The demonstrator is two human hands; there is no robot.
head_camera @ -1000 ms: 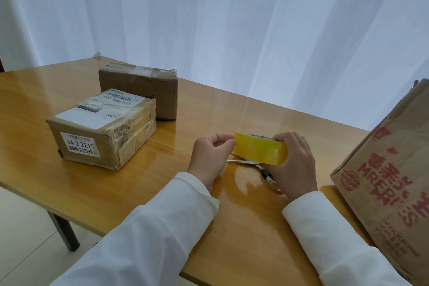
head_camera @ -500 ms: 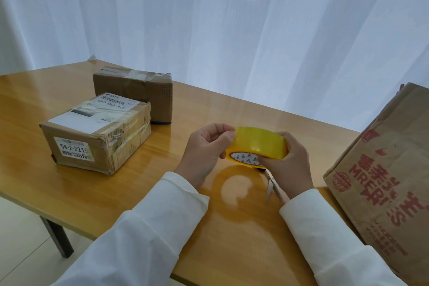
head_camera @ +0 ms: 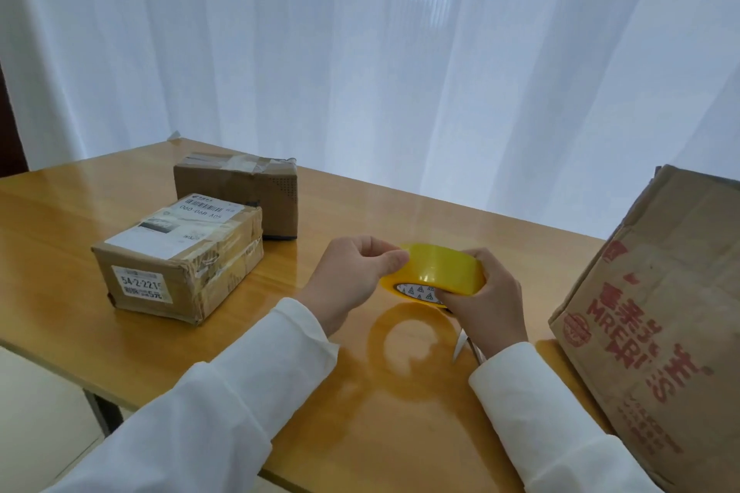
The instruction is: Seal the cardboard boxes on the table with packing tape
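Tape roll (head_camera: pixel 434 272) now lifted, tilted off table (head_camera: pixel 280 392); right hand (head_camera: pixel 486 300) grips it, left hand (head_camera: pixel 360 276) fingers pinching at its 9 o'clock rim for the free end.

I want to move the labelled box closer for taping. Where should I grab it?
Grip the labelled box across its two long side walls, coming from above with both hands. It lies flat and low, and its long sides are free, while the far end sits near the second box.

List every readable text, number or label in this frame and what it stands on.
"54-2-221", cut off: white sticker on the near box's front.
"060-08A A05", roughly: shipping label on its top; the rest is too small.
"MR" and red characters: large box; unclear.
Tape roll core: triangle marks only.
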